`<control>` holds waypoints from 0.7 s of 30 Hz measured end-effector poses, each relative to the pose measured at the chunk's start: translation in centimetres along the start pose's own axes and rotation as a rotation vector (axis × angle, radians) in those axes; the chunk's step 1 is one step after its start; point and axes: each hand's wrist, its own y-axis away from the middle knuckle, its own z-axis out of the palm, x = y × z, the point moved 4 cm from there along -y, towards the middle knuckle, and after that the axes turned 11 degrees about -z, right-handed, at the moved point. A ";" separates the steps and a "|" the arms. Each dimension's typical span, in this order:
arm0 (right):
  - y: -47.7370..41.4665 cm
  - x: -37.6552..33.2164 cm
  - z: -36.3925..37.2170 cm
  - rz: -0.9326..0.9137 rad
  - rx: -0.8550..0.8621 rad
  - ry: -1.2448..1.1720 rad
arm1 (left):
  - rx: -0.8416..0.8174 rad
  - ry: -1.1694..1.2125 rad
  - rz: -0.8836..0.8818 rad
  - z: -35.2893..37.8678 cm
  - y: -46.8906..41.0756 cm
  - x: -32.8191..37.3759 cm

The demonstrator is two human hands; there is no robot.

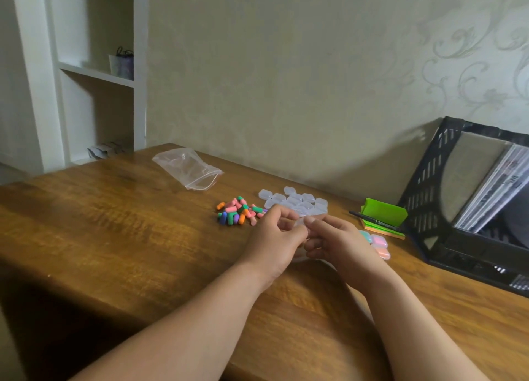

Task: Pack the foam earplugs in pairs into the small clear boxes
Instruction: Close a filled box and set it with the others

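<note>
A heap of coloured foam earplugs (239, 210) lies on the wooden table (120, 232), just left of a cluster of several small clear boxes (294, 200). Right in front of that cluster, my left hand (274, 239) and my right hand (336, 242) meet fingertip to fingertip, both pinching one small clear box (301, 222) that is mostly hidden by the fingers. Whether anything is inside it cannot be made out. Behind my right hand lie a few boxes holding pink, orange and teal earplugs (379, 244).
An empty zip bag (187, 167) lies at the back of the table. To the right are green sticky notes with a black pen (382, 216) and a black file rack with papers (475, 192). The table's left edge drops off near a white shelf (96, 71).
</note>
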 end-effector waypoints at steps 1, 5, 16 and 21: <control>0.0 0.1 0.0 0.006 -0.002 -0.011 | -0.007 0.010 0.000 0.0 -0.1 0.0; -0.2 0.3 -0.3 0.019 -0.006 -0.040 | -0.044 0.043 -0.005 0.0 -0.2 0.0; -0.1 0.5 -0.7 0.037 -0.051 -0.038 | -0.036 -0.073 0.007 -0.1 -0.1 -0.2; -0.1 0.6 -0.8 0.045 -0.077 -0.053 | -0.043 -0.118 0.005 -0.2 0.1 0.2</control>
